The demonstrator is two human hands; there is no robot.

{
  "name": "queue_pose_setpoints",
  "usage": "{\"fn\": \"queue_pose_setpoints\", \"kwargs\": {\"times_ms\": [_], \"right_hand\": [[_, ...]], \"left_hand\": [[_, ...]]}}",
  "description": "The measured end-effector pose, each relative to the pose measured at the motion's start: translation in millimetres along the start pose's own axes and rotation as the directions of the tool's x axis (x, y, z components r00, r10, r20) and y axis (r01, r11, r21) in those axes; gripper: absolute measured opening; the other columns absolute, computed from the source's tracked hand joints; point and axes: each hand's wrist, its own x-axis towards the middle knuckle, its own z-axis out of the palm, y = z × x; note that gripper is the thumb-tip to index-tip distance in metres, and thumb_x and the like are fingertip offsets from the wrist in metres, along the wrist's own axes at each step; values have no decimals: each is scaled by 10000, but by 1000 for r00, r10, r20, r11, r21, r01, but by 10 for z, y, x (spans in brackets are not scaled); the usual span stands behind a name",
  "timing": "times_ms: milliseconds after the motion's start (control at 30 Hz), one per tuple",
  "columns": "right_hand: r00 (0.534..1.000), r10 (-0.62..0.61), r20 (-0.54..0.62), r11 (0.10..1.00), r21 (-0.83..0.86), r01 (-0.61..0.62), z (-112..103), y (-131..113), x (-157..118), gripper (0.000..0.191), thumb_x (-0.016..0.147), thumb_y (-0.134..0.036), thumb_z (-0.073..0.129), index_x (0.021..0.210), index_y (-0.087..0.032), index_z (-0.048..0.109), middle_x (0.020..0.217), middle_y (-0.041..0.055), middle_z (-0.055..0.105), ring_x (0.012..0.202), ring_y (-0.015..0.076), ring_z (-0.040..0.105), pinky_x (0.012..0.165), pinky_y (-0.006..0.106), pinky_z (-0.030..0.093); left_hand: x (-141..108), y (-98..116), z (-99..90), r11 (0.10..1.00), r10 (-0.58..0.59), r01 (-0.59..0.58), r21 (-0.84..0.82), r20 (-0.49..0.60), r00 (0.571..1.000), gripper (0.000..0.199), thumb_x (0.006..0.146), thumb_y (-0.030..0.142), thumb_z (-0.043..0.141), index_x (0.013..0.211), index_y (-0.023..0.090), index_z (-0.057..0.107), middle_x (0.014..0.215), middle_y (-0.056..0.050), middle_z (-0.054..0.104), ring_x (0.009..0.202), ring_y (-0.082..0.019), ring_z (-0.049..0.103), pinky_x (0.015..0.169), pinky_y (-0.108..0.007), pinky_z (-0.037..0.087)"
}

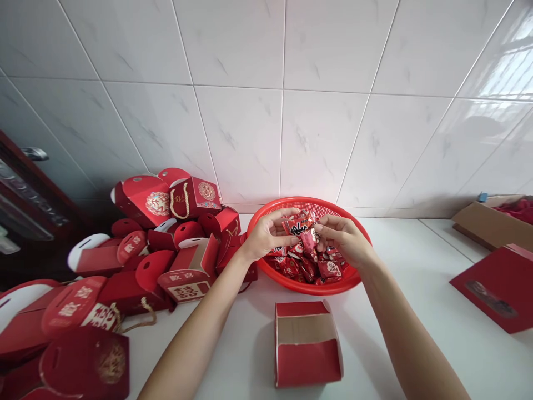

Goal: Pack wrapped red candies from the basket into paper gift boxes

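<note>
Above a red plastic basket (308, 289) of wrapped candies, both my hands are close together. My left hand (266, 236) has its thumb and fingers closed on a red wrapped candy (298, 224) with dark lettering. A pinkish wrapped candy (309, 241) is just below it, at the fingertips of my right hand (343, 238), which are pinched together on it. More candies (330, 269) lie in the basket under my hands. In front of the basket, between my forearms, stands a red paper box (308, 364) with its top open; its inside is brown cardboard.
Several red gift boxes (189, 269) with rope handles and gold print crowd the left side. To the right are a red flat-faced box (495, 286) and a brown carton (483, 225) with red contents. A tiled wall (325, 139) rises behind the white counter (400, 250).
</note>
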Motion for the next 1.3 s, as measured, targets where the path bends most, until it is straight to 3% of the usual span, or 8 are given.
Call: {"fn": "queue_pose_setpoints", "kwargs": {"times_ms": [133, 367, 733, 900, 1067, 1200, 1300], "right_hand": [[999, 4, -32, 999, 37, -3, 3, 1, 1, 459, 626, -508, 946, 684, -193, 618, 601, -51, 602, 492, 110, 607, 518, 247, 469], [997, 35, -69, 997, 64, -31, -50, 7, 27, 477, 597, -506, 965, 698, -199, 614, 598, -43, 626, 483, 102, 585, 518, 245, 458], [990, 142, -23, 984, 116, -138, -86, 46, 71, 521, 495, -488, 999, 596, -194, 580, 523, -43, 575, 422, 98, 543, 432, 234, 403], [991, 3, -131, 997, -74, -13, -36, 26, 43, 456, 599, -560, 918, 678, -193, 658, 556, -18, 634, 472, 135, 595, 501, 274, 475], [963, -122, -242, 966, -251, 59, -40, -13, 14, 420, 678, -569, 858, 794, -212, 668, 589, 2, 671, 487, 186, 629, 525, 338, 520], [934, -195, -298, 946, -308, 100, -14, -14, -7, 391, 744, -572, 807, 755, -222, 634, 580, 4, 647, 521, 194, 643, 550, 343, 534], [936, -183, -302, 947, -310, 85, 57, 27, -1, 373, 777, -562, 779, 756, -231, 610, 621, 9, 659, 556, 201, 663, 563, 343, 542]], "left_hand": [[11, 9, 11, 1000, -24, 24, 15, -37, 999, 682, 628, 297, 960, 1255, 200, 709, 1120, -77, 795, 994, -245, 760, 891, -343, 599], [18, -5, 6, 996, -69, 75, 47, -113, 991, 580, 641, 357, 955, 1158, 180, 760, 962, -45, 806, 913, -214, 755, 876, -338, 598], [-9, -6, -41, 992, -128, 127, -23, -38, 991, 577, 639, 243, 926, 1187, 166, 760, 888, -39, 807, 810, -179, 742, 813, -317, 601], [-1, -4, -12, 994, -109, 111, 19, -104, 989, 572, 662, 237, 897, 1206, 181, 733, 826, 1, 769, 782, -150, 706, 798, -282, 565], [10, -20, -13, 988, -126, 137, 77, -131, 983, 700, 683, 247, 872, 1340, 196, 638, 741, 38, 706, 742, -150, 681, 777, -280, 535], [12, -32, -20, 981, -140, 154, 116, -123, 982, 646, 706, 254, 850, 1318, 191, 653, 770, 27, 700, 767, -152, 672, 786, -282, 529], [7, -20, -17, 977, -127, 143, 157, -109, 986, 576, 725, 267, 830, 1280, 209, 686, 851, 0, 722, 829, -175, 682, 823, -313, 537]]}}
